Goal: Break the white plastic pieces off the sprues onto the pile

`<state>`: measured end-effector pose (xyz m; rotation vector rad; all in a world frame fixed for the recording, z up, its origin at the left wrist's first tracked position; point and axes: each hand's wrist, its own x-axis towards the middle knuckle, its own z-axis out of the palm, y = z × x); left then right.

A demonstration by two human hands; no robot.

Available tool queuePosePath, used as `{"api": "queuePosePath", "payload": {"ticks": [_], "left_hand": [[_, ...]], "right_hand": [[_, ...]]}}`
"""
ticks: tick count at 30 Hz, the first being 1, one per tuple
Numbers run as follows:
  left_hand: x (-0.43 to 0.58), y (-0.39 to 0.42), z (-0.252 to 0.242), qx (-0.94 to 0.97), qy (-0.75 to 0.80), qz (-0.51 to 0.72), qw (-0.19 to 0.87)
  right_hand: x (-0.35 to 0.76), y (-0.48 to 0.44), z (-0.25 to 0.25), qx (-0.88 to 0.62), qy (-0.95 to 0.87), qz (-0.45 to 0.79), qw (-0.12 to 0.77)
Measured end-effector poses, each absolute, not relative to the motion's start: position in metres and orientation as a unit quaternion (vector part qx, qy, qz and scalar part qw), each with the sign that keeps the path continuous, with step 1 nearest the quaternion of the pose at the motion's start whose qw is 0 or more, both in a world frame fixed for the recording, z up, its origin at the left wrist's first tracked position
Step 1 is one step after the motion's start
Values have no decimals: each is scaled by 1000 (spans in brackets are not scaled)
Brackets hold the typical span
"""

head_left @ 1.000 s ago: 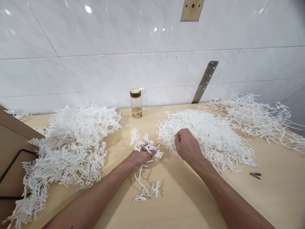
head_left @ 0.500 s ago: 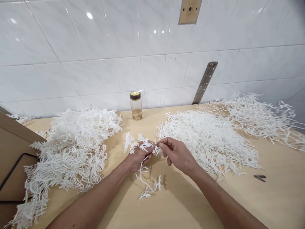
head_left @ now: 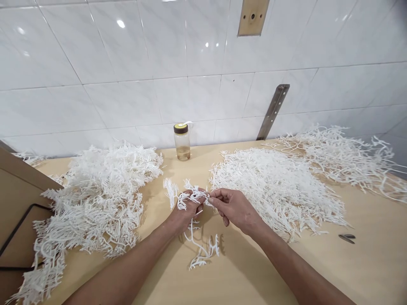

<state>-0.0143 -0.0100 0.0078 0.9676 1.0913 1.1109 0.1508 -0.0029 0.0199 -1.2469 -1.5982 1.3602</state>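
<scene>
My left hand (head_left: 186, 214) is closed around a white plastic branch (head_left: 197, 194), with feathery tips spreading over the back of the hand. Its lower part (head_left: 200, 250) hangs below the palm, above the table. To the right, my right hand (head_left: 235, 209) pinches a tip of the same branch between thumb and forefinger, close to the left fingers. Just past my right hand spreads a flat pile of small white plastic sprigs (head_left: 270, 182). On the left lies a taller heap of white branches (head_left: 104, 199).
A bottle (head_left: 182, 144) with some liquid stands by the tiled wall. More bare white stems (head_left: 346, 156) lie at the far right. Two small dark slivers (head_left: 346, 238) rest on the table (head_left: 359, 271). A brown box or panel (head_left: 19, 190) borders the left side.
The held branch has turned a little, and its hanging part has shifted slightly right. My right fingers stay at its tip, slightly lower in view.
</scene>
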Motion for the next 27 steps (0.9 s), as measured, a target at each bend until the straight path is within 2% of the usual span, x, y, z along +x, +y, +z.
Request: {"api": "queuePosePath", "payload": {"ticks": [10,18,22,25,27], "left_hand": [[-12,-14,14,457,512,472,553],[-13,-15,17,409,527,440,601],[-15,-12,9,505,539,433,517],[-17,-10,7,604,496,447,436],[-19,-10,9,637,464,449,421]], "right_hand": [[151,-7,21,-513,-721,349,306],[153,-7,18,-489,-780,240,310],[154,-12,21,-472,-800,243,280],[155,-15,24,-466,-804,271,249],[156,-15,25,-467,-800,289,241]]}}
